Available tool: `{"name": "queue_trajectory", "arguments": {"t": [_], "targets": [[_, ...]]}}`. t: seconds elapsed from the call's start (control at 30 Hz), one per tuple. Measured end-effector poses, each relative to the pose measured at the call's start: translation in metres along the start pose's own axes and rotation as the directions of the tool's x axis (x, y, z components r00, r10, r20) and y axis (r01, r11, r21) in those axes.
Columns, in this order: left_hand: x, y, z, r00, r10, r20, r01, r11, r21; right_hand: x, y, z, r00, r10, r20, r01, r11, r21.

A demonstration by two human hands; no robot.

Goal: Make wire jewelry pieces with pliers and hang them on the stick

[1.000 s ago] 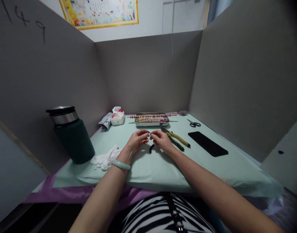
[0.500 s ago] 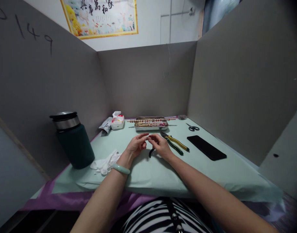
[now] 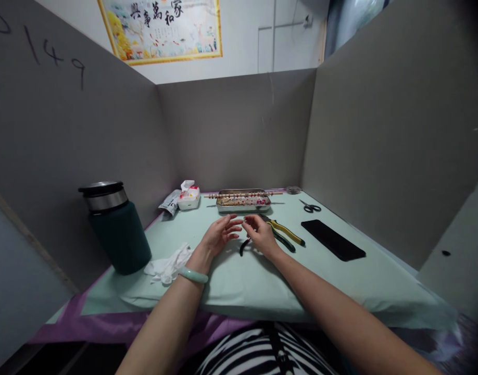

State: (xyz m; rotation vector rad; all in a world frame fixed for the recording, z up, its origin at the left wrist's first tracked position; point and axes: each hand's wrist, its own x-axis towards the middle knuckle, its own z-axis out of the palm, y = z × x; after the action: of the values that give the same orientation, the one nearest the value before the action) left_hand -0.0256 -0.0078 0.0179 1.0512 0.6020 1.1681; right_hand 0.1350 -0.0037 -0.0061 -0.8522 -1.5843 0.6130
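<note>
Over the middle of the table, my left hand (image 3: 220, 234) is open, its fingers spread and apart from the other hand. My right hand (image 3: 260, 235) pinches a tiny pale piece (image 3: 243, 221) between thumb and forefinger, too small to name. Beneath the right hand lies a tool of which only a curved black handle (image 3: 243, 247) shows. Just right of that hand rest pliers (image 3: 286, 232) with yellow and green handles, their jaws partly hidden. Behind both hands stands a metal tray (image 3: 243, 210) of small red and gold beads, with beaded sticks (image 3: 242, 195) laid across it.
A dark green flask (image 3: 120, 234) and crumpled white tissue (image 3: 169, 264) are on the left. A tissue pack (image 3: 189, 199) and a silver packet (image 3: 170, 202) sit at back left. Scissors (image 3: 311, 207) and a black phone (image 3: 332, 239) lie right. Grey partitions (image 3: 235, 135) enclose the table.
My hands have come apart. The left hand's fingers have let go of the small piece and spread; the right hand keeps its pinch.
</note>
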Motion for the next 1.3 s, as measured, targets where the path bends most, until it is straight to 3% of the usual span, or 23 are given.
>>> {"name": "queue_trajectory", "arguments": {"t": [0.17, 0.33, 0.5, 0.7, 0.97, 1.3], "targets": [[0.001, 0.001, 0.0, 0.999, 0.041, 0.007, -0.04, 0.997, -0.059, 0.0, -0.003, 0.0, 0.998, 0.032, 0.046, -0.031, 0.999, -0.018], [-0.006, 0.003, 0.008, 0.987, -0.017, 0.161, 0.024, 0.999, -0.044, -0.002, -0.001, 0.005, 0.982, 0.092, 0.164, -0.101, 0.994, 0.05], [-0.012, 0.008, 0.011, 0.956, -0.012, 0.294, 0.045, 0.993, -0.108, 0.0, -0.001, 0.009, 0.954, 0.219, 0.203, -0.261, 0.943, 0.207], [-0.014, 0.017, 0.011, 0.959, 0.009, 0.283, 0.067, 0.964, -0.256, 0.001, -0.016, 0.002, 0.926, 0.271, 0.261, -0.351, 0.872, 0.341], [-0.017, 0.017, 0.016, 0.937, -0.004, 0.349, 0.099, 0.962, -0.256, -0.001, -0.017, 0.005, 0.898, 0.325, 0.295, -0.409, 0.864, 0.294], [-0.019, 0.022, 0.017, 0.951, 0.01, 0.307, 0.087, 0.95, -0.3, -0.001, -0.012, 0.0, 0.866, 0.289, 0.409, -0.457, 0.791, 0.407]]}}
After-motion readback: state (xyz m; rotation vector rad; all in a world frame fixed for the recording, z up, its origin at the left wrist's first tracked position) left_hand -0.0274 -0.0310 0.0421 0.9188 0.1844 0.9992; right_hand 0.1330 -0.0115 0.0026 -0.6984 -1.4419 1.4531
